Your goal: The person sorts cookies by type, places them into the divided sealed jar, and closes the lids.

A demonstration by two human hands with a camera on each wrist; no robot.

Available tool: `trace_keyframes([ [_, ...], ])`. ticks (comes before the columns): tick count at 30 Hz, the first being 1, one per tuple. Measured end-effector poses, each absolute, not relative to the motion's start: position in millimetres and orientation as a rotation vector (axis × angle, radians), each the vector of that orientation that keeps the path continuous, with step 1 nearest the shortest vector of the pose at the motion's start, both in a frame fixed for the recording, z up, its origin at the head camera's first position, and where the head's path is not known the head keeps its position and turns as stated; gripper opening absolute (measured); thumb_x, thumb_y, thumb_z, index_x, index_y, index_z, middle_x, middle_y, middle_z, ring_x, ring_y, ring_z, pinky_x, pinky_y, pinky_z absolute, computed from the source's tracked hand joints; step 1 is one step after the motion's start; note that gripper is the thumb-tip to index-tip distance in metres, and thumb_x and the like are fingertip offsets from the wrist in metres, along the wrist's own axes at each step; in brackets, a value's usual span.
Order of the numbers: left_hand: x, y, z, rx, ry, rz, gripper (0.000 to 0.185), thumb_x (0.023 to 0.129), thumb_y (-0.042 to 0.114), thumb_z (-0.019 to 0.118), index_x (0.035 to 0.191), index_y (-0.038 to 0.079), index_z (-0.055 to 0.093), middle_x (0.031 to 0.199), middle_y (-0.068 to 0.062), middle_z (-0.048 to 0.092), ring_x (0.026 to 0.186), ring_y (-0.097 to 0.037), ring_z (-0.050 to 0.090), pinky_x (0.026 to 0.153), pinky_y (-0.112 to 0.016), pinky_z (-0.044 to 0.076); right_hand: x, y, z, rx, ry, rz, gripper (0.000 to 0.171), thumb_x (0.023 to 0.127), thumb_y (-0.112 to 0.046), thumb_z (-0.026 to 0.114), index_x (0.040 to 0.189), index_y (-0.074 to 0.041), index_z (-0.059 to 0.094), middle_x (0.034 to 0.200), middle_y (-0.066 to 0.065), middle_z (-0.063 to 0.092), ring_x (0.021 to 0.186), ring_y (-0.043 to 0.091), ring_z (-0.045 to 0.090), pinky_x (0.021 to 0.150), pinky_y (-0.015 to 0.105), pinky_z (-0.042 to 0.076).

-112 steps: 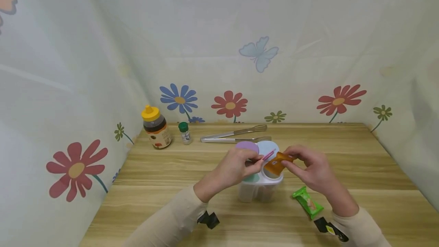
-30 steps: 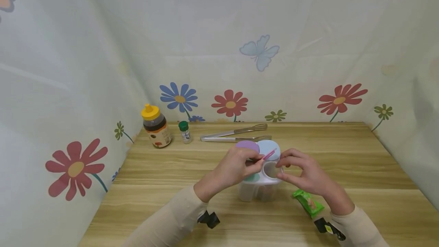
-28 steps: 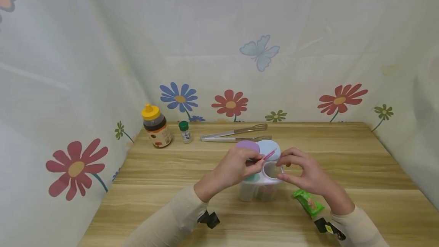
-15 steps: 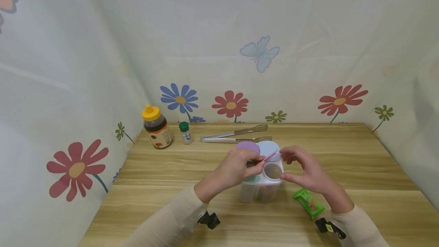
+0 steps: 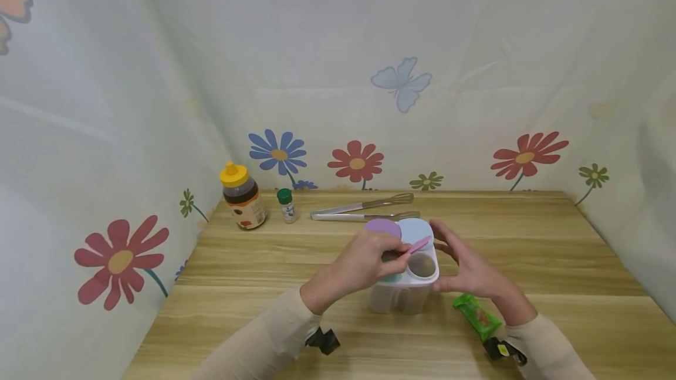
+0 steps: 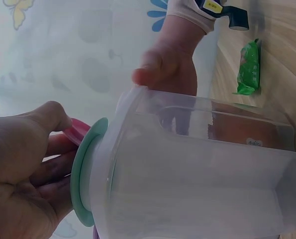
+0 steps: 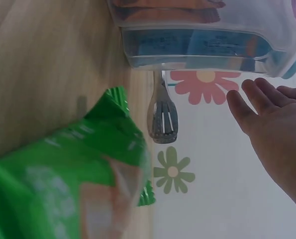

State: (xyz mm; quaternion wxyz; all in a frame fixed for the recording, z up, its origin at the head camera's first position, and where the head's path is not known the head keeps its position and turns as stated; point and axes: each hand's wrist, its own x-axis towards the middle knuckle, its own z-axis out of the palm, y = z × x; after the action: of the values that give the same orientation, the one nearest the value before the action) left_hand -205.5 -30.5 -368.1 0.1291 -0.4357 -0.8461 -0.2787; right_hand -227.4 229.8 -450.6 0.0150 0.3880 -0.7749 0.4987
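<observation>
My left hand point(image 5: 364, 260) pinches a pink round lid point(image 5: 419, 244), tilted over the container. The clear plastic storage container point(image 6: 202, 174) has a white top with purple point(image 5: 382, 227), pale blue point(image 5: 416, 232) and mint green point(image 6: 79, 174) lids; its front right round opening point(image 5: 422, 265) is uncovered. Inside the container, an orange-brown packet point(image 6: 237, 128) shows through the wall, and blue packets point(image 7: 197, 44) stand in another compartment. My right hand point(image 5: 472, 265) is at the container's right side, fingers spread and thumb right at the rim, holding nothing.
A green snack packet point(image 5: 477, 315) lies right of the container, near my right wrist. Behind are metal tongs point(image 5: 364, 209), a green-capped shaker point(image 5: 287, 206) and a yellow-capped jar point(image 5: 244, 198). A flowered curtain point(image 5: 296, 63) surrounds the wooden table point(image 5: 253, 263).
The orange packet left my right hand and went into the open compartment. My right hand then spread and shifted to the container's side. The pink lid has lowered slightly in my left hand.
</observation>
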Motion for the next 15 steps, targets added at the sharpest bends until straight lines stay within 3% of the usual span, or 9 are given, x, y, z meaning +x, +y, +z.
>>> trace_keyframes([
  [4,-205.3,-30.4,-367.3,-1.269,-2.456,-0.796,0.012,0.088,0.019,0.071,0.094,0.01,0.077,0.089,0.003,0.075,0.072,-0.002,0.057,0.065,-0.005,0.042,-229.4,226.1,-454.4,1.252,-2.408,1.612,0.121,0.065,-0.013,0.089,0.156,-0.012,0.008,0.158,0.018,0.023,0.143,0.008,0.028,0.111,0.025,0.032],
  [9,-206.1,-30.4,-367.2,-1.288,-2.445,-0.802,0.013,0.087,0.018,0.071,0.094,0.009,0.077,0.087,0.002,0.075,0.069,-0.002,0.056,0.063,-0.004,0.04,-228.3,221.3,-458.1,1.273,-2.389,1.632,0.125,0.065,-0.018,0.09,0.156,-0.008,0.005,0.158,0.024,0.019,0.143,0.004,0.027,0.109,0.019,0.03],
  [15,-206.4,-30.8,-366.9,-1.315,-2.421,-0.802,0.015,0.088,0.02,0.071,0.095,0.008,0.078,0.078,0.003,0.072,0.064,-0.002,0.052,0.058,-0.005,0.036,-229.0,213.5,-462.9,1.272,-2.354,1.702,0.128,0.061,-0.013,0.091,0.156,-0.008,0.005,0.152,0.022,0.029,0.137,0.01,0.037,0.107,0.021,0.035],
])
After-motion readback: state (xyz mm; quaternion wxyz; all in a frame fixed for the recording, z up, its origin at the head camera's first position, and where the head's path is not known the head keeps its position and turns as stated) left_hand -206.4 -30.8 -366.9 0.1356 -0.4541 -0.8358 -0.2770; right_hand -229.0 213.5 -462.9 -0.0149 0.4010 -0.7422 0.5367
